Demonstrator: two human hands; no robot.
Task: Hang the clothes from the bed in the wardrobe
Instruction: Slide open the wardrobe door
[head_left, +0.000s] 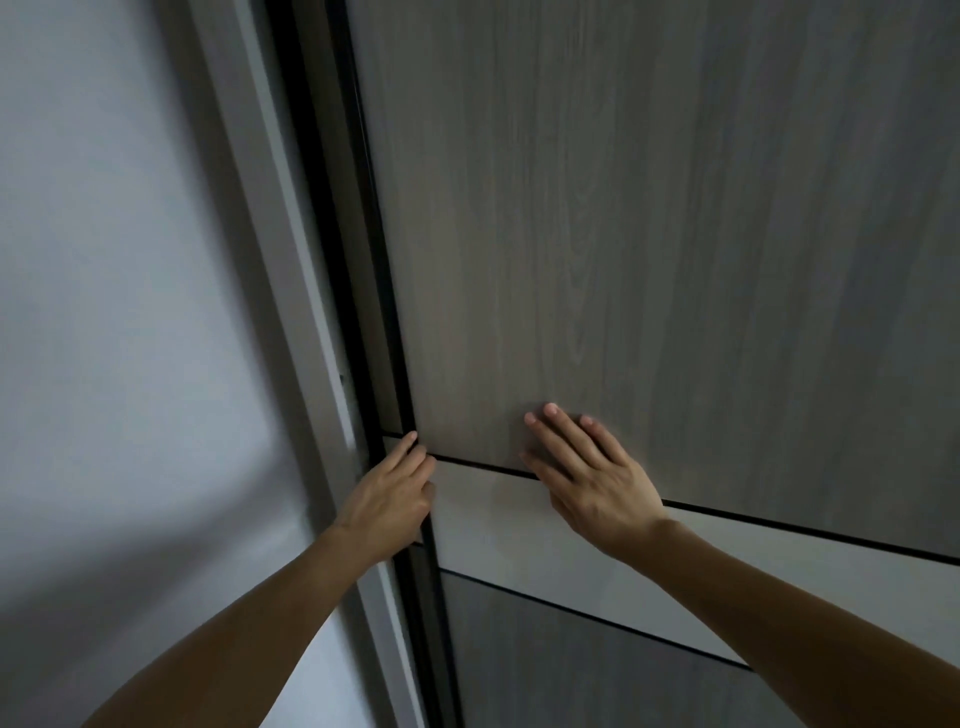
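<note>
A grey wood-grain sliding wardrobe door fills the right of the head view, with a paler horizontal band across it. My left hand grips the door's left edge at that band, fingers curled round the edge into the dark gap. My right hand presses flat against the door face, fingers straight and spread. Only a thin dark slit shows beside the door. No clothes, bed or hangers are in view.
A pale wardrobe frame post runs beside the dark gap. A white wall takes up the left side. The light is dim.
</note>
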